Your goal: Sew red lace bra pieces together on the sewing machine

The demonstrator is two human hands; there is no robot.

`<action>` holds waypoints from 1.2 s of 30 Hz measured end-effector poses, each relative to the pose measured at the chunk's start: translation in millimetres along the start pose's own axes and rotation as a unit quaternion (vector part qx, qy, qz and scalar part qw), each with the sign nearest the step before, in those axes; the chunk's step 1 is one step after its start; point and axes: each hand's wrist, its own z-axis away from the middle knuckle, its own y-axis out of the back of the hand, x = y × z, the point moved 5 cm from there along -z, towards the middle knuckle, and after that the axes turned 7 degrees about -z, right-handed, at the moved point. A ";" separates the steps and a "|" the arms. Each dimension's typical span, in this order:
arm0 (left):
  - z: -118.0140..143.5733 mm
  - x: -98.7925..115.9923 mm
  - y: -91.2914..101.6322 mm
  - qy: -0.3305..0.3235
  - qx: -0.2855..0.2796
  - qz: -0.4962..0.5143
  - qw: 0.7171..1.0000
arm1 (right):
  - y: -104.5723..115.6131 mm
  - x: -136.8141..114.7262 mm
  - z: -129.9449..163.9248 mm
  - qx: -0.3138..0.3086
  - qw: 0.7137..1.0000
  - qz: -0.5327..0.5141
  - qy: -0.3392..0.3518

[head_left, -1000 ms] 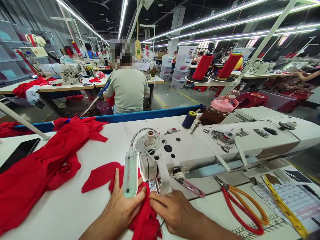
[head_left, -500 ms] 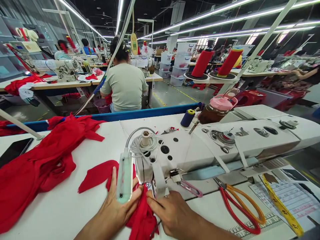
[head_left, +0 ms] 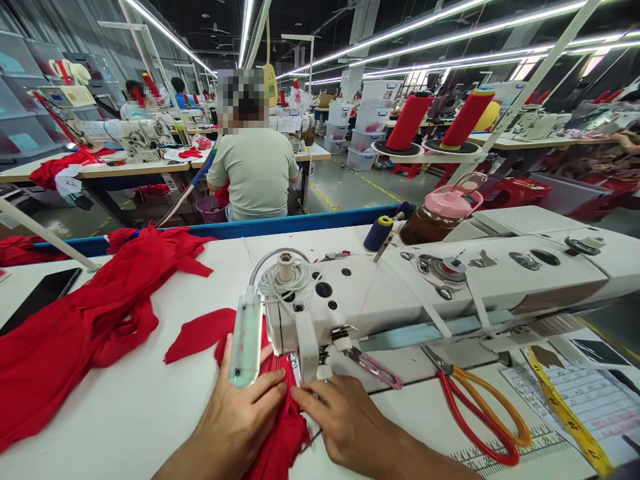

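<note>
Red fabric (head_left: pixel 283 437) lies under the head of a white sewing machine (head_left: pixel 345 293) and hangs toward me. My left hand (head_left: pixel 235 413) rests flat on it, left of the needle area, with fingers spread. A small lit lamp (head_left: pixel 246 343) hides part of that hand. On the other side, my right hand (head_left: pixel 345 417) has its fingers bent and pressed together at the cloth's right edge, close to the presser foot. The needle itself is hidden behind the machine head. A flap of the same cloth (head_left: pixel 200 333) spreads out behind my left hand.
A red fabric pile (head_left: pixel 100 333) and a phone (head_left: pixel 40 300) lie on the left. Scissors (head_left: pixel 480 413), a pink-handled tool (head_left: pixel 375 370) and a yellow tape measure (head_left: pixel 567 413) are on the right. Behind the machine stand a blue thread spool (head_left: pixel 379 233) and a pink-lidded jug (head_left: pixel 440 213). A co-worker (head_left: pixel 257 170) sits ahead.
The camera view has shifted slightly. Both hands stay at the cloth beside the machine head, and the left fingers have moved a little on the fabric.
</note>
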 end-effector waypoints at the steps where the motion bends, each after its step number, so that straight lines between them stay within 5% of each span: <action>1: 1.2 4.6 1.0 -0.008 0.003 -0.003 1.000 | 0.9 -0.6 -0.1 0.000 1.000 -0.005 -0.003; 7: 4.5 6.0 -0.1 -0.032 0.030 -0.039 0.998 | -0.4 0.8 -3.2 0.005 1.000 -0.008 -0.010; 14: -7.7 3.3 -1.5 -0.027 -0.043 -0.014 0.999 | -2.5 8.1 -9.7 0.002 1.000 0.015 -0.019; 19: 20.2 29.4 0.1 0.004 -0.026 -0.144 0.989 | 13.5 13.5 -2.6 0.136 0.990 -0.010 -0.023; 22: 40.3 27.3 -3.8 0.001 -0.032 -0.162 0.986 | 16.4 15.0 -0.5 0.182 0.983 -0.019 -0.018; 29: 25.3 7.6 5.9 -0.016 -0.050 -0.059 0.997 | 7.8 5.2 -14.5 0.010 0.999 0.037 -0.017; 36: 16.4 12.4 -0.4 -0.026 0.005 -0.054 0.998 | 13.2 5.1 -23.1 -0.057 0.997 0.052 0.018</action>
